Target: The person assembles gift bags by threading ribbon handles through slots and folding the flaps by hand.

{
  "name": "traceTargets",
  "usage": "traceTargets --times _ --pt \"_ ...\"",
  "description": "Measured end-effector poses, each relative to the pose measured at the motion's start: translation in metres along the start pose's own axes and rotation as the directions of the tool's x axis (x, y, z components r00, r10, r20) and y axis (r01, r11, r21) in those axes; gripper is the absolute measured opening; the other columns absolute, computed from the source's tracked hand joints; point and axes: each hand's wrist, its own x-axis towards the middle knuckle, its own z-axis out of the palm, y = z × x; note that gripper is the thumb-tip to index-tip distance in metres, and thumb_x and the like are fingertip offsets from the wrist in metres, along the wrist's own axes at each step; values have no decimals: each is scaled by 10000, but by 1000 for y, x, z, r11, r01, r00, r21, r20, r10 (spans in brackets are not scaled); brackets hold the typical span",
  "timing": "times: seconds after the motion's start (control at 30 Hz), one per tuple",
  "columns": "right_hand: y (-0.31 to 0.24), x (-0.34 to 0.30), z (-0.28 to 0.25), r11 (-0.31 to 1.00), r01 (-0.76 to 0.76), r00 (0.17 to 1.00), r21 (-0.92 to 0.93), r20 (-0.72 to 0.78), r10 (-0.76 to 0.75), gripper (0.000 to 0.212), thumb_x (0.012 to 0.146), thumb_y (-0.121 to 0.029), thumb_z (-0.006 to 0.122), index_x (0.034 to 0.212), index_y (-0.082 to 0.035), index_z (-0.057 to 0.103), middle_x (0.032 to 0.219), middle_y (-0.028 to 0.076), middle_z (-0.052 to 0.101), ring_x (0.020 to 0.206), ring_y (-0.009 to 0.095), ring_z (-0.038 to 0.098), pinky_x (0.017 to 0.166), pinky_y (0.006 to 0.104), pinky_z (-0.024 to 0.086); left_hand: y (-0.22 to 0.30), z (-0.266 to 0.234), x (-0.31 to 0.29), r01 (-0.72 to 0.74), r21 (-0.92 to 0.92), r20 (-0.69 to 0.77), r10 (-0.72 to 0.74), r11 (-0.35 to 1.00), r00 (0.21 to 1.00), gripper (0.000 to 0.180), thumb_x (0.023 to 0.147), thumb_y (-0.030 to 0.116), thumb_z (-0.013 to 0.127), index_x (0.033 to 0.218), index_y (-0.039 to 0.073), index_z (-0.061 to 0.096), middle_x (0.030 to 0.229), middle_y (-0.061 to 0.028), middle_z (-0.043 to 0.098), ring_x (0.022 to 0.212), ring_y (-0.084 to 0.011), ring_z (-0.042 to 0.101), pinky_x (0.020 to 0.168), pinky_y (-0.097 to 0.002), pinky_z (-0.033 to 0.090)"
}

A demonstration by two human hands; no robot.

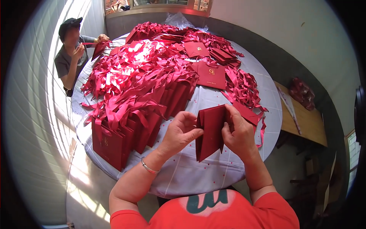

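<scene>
Over the near side of the table I hold a dark red paper gift bag [212, 131], tilted and partly spread. My right hand [240, 133] grips its right edge, thumb on the near face and fingers behind. At the opposite edge my left hand [181, 131] is closed, its thumb tip against the bag and its other fingers curled, partly hidden. No ribbon shows on this bag. Just beyond my right hand lies another flat red bag [246, 113] with a ribbon [262, 131] trailing beside it. Left of my hands stands a row of red bags [108, 147] with ribbon handles.
Heaps of ribboned red bags [141, 72] cover much of the round, cloth-covered table [190, 171]. Flat bags [211, 75] lie in the middle. At the far left a person [72, 53] in a dark cap handles a red bag. A wooden table [305, 118] stands to the right.
</scene>
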Motion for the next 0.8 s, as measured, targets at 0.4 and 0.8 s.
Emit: traceTargets --times 0.4,0.8 --pt "-14 -14 14 995 -51 993 -80 104 60 489 806 -77 647 1270 29 531 945 230 674 725 361 687 633 426 561 13 -13 -8 55 825 -58 -14 563 998 156 817 60 533 861 -52 633 680 -259 573 585 -327 639 568 -422 474" --pt "20 -43 -8 863 -293 956 413 124 265 481 819 10 734 1273 -39 584 948 113 697 777 175 693 646 271 540 14 7 -9 241 410 -60 -237 880 970 291 957 -43 503 1246 -52 532 968 -40 662 853 -43 584 764 -203 475"
